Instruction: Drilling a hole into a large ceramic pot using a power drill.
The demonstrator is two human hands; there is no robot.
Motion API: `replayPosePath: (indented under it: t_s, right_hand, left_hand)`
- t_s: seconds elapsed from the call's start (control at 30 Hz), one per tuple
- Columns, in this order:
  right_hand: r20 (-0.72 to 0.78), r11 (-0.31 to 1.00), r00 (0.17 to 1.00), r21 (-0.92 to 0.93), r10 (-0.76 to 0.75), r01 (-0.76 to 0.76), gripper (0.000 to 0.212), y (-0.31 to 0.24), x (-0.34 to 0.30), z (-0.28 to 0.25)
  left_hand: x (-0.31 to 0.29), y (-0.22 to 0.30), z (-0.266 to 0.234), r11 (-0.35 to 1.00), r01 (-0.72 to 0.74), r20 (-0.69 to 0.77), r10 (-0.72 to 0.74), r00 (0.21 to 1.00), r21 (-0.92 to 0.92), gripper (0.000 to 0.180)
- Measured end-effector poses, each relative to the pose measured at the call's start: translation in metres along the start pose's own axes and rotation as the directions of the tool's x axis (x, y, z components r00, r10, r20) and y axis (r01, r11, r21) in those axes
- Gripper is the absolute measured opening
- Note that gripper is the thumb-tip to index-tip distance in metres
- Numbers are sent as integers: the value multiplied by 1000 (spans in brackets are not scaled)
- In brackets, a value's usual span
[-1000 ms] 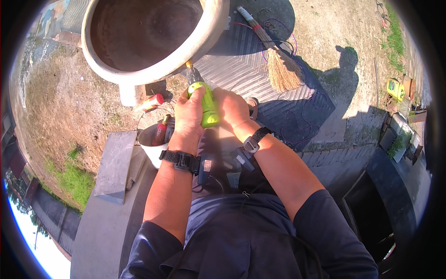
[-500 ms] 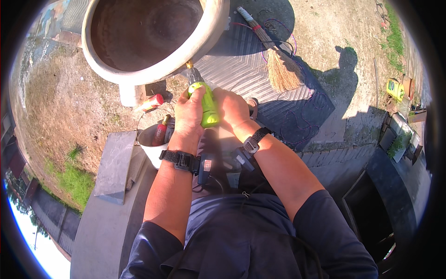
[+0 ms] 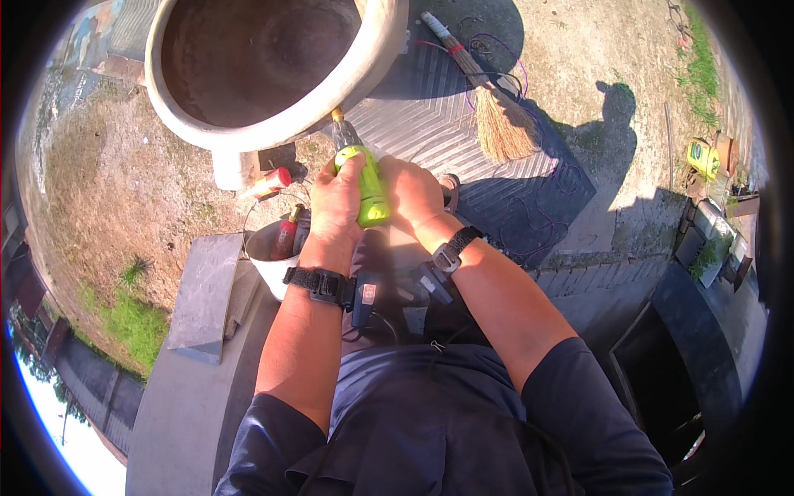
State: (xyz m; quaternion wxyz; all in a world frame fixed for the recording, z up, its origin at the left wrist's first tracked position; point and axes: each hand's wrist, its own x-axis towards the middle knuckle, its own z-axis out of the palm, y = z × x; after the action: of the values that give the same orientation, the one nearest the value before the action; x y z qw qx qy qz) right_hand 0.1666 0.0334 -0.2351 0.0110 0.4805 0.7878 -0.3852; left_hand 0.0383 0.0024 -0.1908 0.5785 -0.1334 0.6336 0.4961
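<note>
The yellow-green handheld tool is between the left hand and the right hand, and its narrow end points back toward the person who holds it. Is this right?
Not quite: the direction is wrong. The head view shows the narrow end pointing away, toward the large wide-mouthed pot. The yellow-green handheld tool is between the left hand and the right hand.

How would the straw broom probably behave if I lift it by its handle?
The broom is probably light for its size, since it looks made of thin straw. Its spread bristles would likely bend, while the straight handle seems stiffer. It may resist rolling, because the bristle end fans out.
</note>
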Motion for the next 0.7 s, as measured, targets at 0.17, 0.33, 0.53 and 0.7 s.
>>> replayPosePath:
  t_s: [0.17,0.33,0.53,0.7]
  right_hand:
    - [6,1000,1000,-9,4,-4,17,-2,0,0]
    - [19,1000,1000,-10,17,-17,17,-2,1,0]
    - [18,1000,1000,-17,15,-15,17,-3,1,-1]
    - [11,1000,1000,-13,26,-26,17,-6,0,-3]
  left_hand:
    - [0,1,-1,1000,-9,-13,9,1000,14,30]
    - [-2,2,0,1000,11,-12,-11,1000,12,30]
    - [-2,2,1,1000,2,-16,-2,1000,2,30]
    - [0,1,-1,1000,5,-3,-5,1000,-9,30]
